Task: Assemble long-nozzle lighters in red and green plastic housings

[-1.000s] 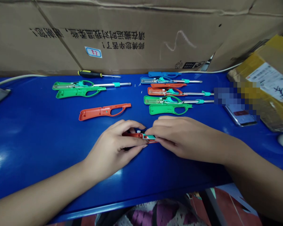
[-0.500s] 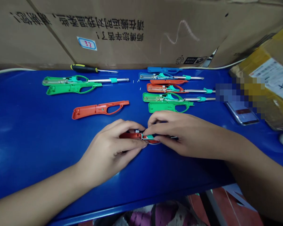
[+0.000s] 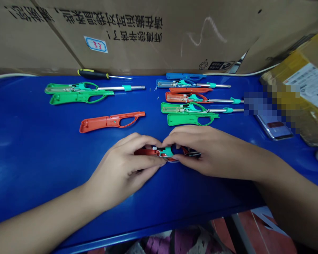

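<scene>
Between my hands, low over the blue table, is an opened red lighter half (image 3: 146, 152) with a teal trigger (image 3: 166, 152) and a thin white wire inside. My left hand (image 3: 127, 164) is closed round its handle end, hiding much of it. The fingers of my right hand (image 3: 201, 150) grip it around the trigger and the loop, near the metal tube. Beyond my hands lies a separate red shell half (image 3: 100, 122), hollow side up.
Opened lighters in green (image 3: 76, 88), blue (image 3: 175, 83), red (image 3: 177, 97) and green (image 3: 172, 108) lie farther back. A screwdriver (image 3: 95, 74), tiny screws (image 3: 155, 88), a phone (image 3: 275, 123) and a taped box (image 3: 302, 84) are also there. A large cardboard box (image 3: 148, 60) walls the back.
My right fingers have lifted and spread slightly, so more of the teal trigger and the red loop shows. My left hand keeps its hold. The view has shifted a little.
</scene>
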Motion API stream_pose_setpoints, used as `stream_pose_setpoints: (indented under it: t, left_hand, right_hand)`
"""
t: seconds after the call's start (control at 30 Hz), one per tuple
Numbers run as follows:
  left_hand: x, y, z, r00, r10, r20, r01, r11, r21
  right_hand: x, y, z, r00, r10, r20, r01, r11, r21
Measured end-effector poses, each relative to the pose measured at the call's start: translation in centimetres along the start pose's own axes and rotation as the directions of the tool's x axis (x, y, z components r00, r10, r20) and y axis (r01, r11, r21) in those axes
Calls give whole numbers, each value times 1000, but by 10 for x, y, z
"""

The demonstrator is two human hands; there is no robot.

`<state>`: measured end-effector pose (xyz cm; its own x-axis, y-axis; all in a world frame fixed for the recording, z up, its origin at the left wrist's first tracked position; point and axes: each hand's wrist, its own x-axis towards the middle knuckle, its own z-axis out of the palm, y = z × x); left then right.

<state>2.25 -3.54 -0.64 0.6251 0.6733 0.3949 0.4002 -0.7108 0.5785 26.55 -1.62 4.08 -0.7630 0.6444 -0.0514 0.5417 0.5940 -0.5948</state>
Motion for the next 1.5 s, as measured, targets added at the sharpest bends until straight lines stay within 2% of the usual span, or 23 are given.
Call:
stream_pose_setpoints:
  t: [1.07, 1.33, 1.5]
  left_hand:
    - [-2, 1, 1, 999, 12, -32, -12, 1000, -14]
    - [0, 1, 1, 999, 1, -37, -1, 1000, -13]
    - [1, 2, 0, 999, -39, -19, 38, 999, -27]
  right_hand:
    - [1, -2, 0, 1000, 10, 27, -10, 1000, -6]
    - [2, -1, 4, 1000, 26, -6, -26, 999, 37]
    - [0, -2, -3, 1000, 15, -27, -14, 998, 54]
